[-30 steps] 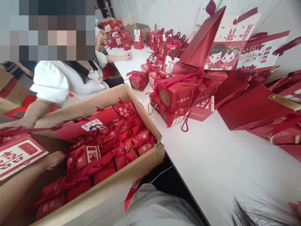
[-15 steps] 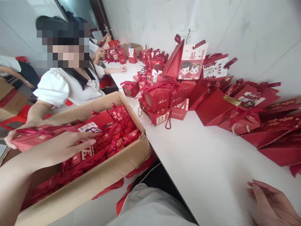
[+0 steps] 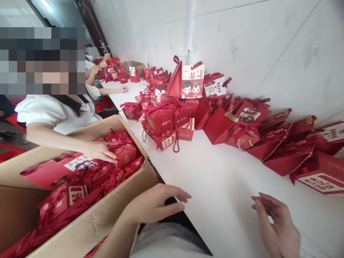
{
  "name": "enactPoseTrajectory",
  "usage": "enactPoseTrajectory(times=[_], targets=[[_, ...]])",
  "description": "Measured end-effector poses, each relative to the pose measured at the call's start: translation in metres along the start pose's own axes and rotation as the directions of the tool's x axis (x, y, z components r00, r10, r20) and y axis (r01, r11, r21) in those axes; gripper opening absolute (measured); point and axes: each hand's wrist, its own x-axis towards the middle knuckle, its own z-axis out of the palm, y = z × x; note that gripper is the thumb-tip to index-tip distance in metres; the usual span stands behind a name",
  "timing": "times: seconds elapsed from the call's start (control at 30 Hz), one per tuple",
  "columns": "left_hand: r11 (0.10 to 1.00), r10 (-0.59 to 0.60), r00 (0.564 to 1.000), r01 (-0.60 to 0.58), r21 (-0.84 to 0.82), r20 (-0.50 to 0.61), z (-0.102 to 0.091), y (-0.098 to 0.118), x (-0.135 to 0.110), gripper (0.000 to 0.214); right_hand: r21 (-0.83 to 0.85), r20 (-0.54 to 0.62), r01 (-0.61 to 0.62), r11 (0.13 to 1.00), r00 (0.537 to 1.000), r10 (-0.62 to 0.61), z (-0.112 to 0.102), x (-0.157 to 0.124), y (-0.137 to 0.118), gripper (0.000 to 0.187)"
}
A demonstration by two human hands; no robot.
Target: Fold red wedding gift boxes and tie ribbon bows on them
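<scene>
My left hand (image 3: pixel 158 202) hovers by the near corner of the cardboard carton (image 3: pixel 129 193), its fingers stretched out and nothing in it. Over the white table (image 3: pixel 212 179) is my right hand (image 3: pixel 279 222), empty, with loosely curved fingers and a gap below the thumb. Inside the carton lie several red gift boxes with ribbons. One ribboned gift box (image 3: pixel 126 154) sits at the carton's right end, under the fingers of a co-worker's hand (image 3: pixel 103 152). A flat red bag with a printed couple (image 3: pixel 83 163) lies across other boxes.
Stacked red gift boxes (image 3: pixel 161 125) stand on the table beyond my hands. Along the wall runs a row of red gift bags (image 3: pixel 287 150), with a box showing a white label (image 3: pixel 319 181) at the right. Co-workers sit at the left and farther down the table.
My left hand has left the carton and come right, to the table's edge. The co-worker has moved a gift box to the carton's right end. My view has turned rightward.
</scene>
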Motion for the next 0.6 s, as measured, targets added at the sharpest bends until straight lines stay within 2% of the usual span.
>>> enactPoseTrajectory(times=[0.1,0.2,0.3,0.37,0.43,0.5,0.53,0.6], targets=[[0.990,0.134,0.991,-0.134,-0.042,-0.014,0.012,-0.017,0.054,0.031,0.009,0.055,-0.003,1.000,0.998,0.003,0.006,-0.001,-0.009,0.053],[0.952,0.305,0.952,-0.305,-0.015,-0.018,0.009,-0.012,0.112,0.027,0.024,0.049,0.007,1.000,0.999,-0.008,0.009,-0.006,-0.022,0.052],[0.903,0.430,0.889,-0.420,0.093,-0.156,0.000,-0.003,0.171,0.024,0.006,0.028,0.036,0.999,0.999,-0.036,0.008,-0.008,-0.035,0.046],[0.858,0.513,0.816,-0.479,0.183,-0.266,-0.005,-0.005,0.209,0.023,-0.044,0.016,0.084,0.995,0.996,-0.083,0.002,-0.003,-0.041,0.041],[0.804,0.591,0.733,-0.501,0.320,-0.335,-0.007,-0.017,0.242,0.025,-0.103,0.005,0.176,0.979,0.984,-0.176,-0.011,0.010,-0.046,0.038],[0.750,0.650,0.650,-0.464,0.472,-0.394,-0.008,-0.036,0.265,0.029,-0.152,-0.019,0.282,0.947,0.958,-0.288,-0.033,0.030,-0.053,0.039],[0.733,0.662,0.627,-0.427,0.530,-0.410,-0.008,-0.046,0.273,0.031,-0.172,-0.052,0.315,0.933,0.943,-0.328,-0.046,0.043,-0.057,0.041],[0.713,0.672,0.611,-0.383,0.587,-0.418,-0.009,-0.061,0.283,0.034,-0.216,-0.147,0.333,0.918,0.918,-0.367,-0.071,0.071,-0.066,0.046]])
